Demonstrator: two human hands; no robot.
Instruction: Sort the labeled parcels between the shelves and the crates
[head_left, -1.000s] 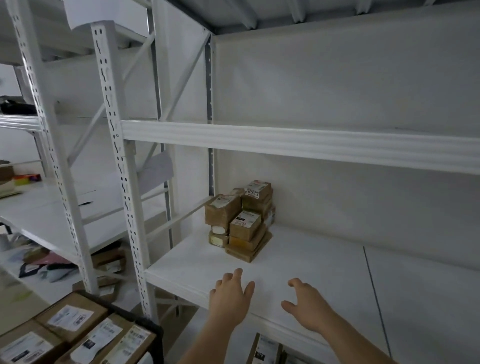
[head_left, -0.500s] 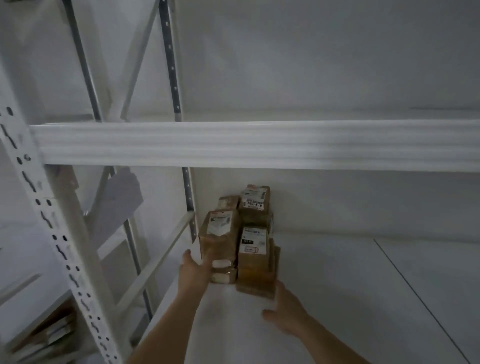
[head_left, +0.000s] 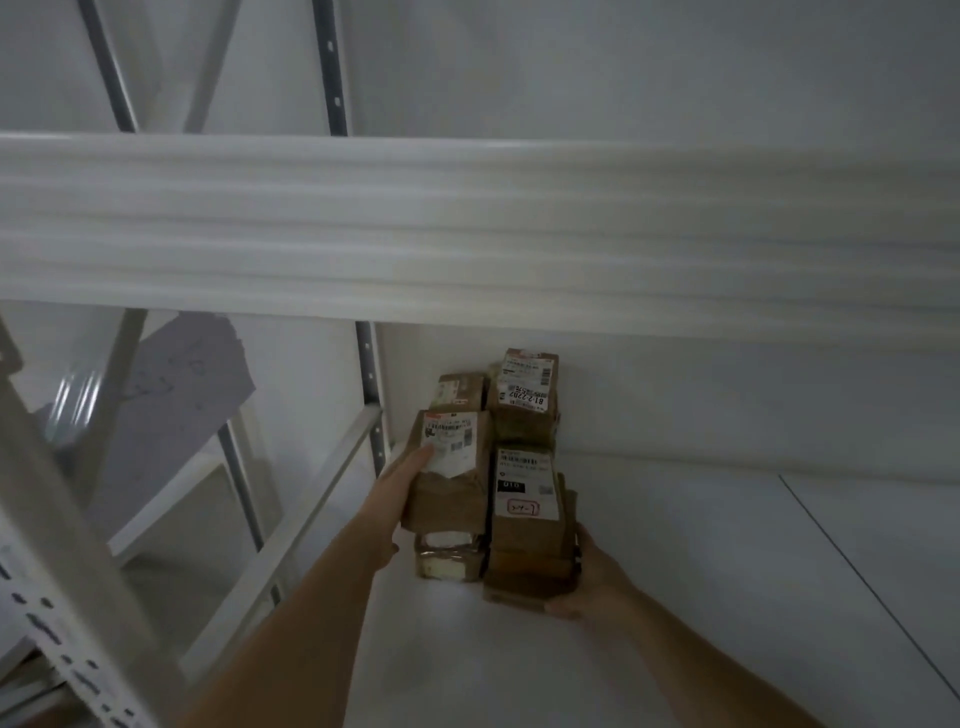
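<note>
Hands (head_left: 400, 493) (head_left: 587, 577) grip stacked parcels (head_left: 524, 519) on white shelf (head_left: 675, 571).

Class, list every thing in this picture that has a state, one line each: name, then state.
Left hand: grips the front left parcel.
Right hand: holds the bottom right corner of the parcel stack.
Front left parcel: labeled, on top of a smaller pack.
Front right parcel: labeled, stacked upright.
Top rear parcel: label facing up.
Shelf: carries the stack in its back left corner.
</note>
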